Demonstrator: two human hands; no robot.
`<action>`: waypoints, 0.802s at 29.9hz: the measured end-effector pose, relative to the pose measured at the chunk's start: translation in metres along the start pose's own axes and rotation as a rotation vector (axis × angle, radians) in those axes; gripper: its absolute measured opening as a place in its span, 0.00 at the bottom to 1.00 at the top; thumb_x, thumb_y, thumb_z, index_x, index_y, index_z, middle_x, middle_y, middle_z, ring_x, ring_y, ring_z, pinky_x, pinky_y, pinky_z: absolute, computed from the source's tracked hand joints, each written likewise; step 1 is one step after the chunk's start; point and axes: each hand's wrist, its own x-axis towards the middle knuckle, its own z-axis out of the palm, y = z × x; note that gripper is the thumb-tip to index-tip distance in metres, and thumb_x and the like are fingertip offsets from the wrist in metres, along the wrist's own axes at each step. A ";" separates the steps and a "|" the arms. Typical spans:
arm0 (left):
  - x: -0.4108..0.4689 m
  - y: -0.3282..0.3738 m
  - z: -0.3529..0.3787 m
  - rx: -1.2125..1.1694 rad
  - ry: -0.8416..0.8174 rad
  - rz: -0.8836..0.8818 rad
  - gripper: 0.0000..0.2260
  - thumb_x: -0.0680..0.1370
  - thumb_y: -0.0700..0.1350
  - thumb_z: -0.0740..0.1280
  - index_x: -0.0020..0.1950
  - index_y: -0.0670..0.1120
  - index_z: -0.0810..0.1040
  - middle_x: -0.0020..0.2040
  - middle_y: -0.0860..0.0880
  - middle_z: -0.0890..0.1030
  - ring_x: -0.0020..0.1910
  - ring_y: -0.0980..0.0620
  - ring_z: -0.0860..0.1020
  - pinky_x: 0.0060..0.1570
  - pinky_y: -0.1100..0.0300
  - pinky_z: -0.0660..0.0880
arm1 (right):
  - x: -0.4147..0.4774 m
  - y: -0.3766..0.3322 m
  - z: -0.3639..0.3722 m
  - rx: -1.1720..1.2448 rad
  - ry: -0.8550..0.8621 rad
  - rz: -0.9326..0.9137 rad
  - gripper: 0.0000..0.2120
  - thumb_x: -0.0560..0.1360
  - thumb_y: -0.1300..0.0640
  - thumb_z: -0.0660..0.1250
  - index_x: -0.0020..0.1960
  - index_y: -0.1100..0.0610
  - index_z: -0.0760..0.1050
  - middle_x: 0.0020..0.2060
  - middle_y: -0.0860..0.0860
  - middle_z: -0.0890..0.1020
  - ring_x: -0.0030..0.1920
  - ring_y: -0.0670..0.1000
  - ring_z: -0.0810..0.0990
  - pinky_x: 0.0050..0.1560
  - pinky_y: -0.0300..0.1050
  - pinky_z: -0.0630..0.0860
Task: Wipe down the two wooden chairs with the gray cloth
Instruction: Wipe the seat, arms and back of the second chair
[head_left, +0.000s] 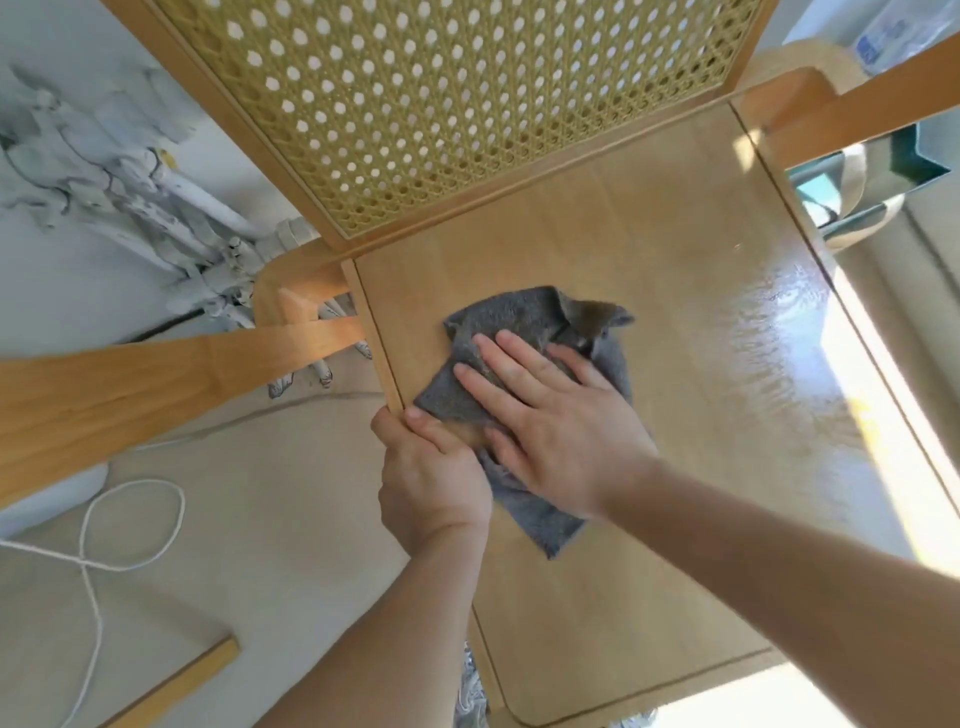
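A wooden chair (675, 291) with a woven cane backrest (457, 104) fills the head view; its flat seat shines wet on the right side. The gray cloth (524, 322) lies crumpled on the left part of the seat. My right hand (550, 421) lies flat on the cloth with straight fingers pointing toward the backrest, pressing it down. My left hand (431, 478) grips the seat's left edge, thumb on top beside the cloth, fingers curled under the rim. Only this one chair is plainly visible.
The chair's left armrest (130, 384) runs out to the left, the right armrest (862, 109) to the upper right. A white cord (124, 525) loops on the beige floor at lower left, near a wooden bar (176, 686). White pipes (171, 208) stand by the wall.
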 end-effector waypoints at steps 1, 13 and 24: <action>0.000 -0.001 0.003 0.010 -0.001 0.002 0.15 0.83 0.50 0.47 0.63 0.44 0.65 0.50 0.38 0.81 0.47 0.34 0.77 0.38 0.52 0.63 | 0.002 0.029 -0.005 -0.060 0.000 -0.072 0.26 0.80 0.42 0.49 0.76 0.46 0.61 0.76 0.48 0.61 0.76 0.50 0.60 0.69 0.54 0.61; 0.001 0.000 0.003 0.010 -0.001 -0.023 0.15 0.82 0.48 0.48 0.65 0.42 0.63 0.45 0.36 0.80 0.36 0.42 0.68 0.37 0.52 0.63 | 0.075 0.111 -0.040 -0.054 0.098 0.629 0.34 0.80 0.39 0.43 0.79 0.56 0.43 0.79 0.58 0.48 0.78 0.55 0.43 0.75 0.57 0.43; 0.001 0.005 0.002 0.076 -0.007 -0.025 0.16 0.83 0.49 0.48 0.65 0.42 0.64 0.47 0.37 0.80 0.45 0.34 0.77 0.37 0.53 0.61 | -0.021 -0.010 0.000 -0.002 0.001 0.115 0.27 0.81 0.43 0.50 0.78 0.50 0.56 0.78 0.50 0.57 0.78 0.52 0.54 0.75 0.60 0.51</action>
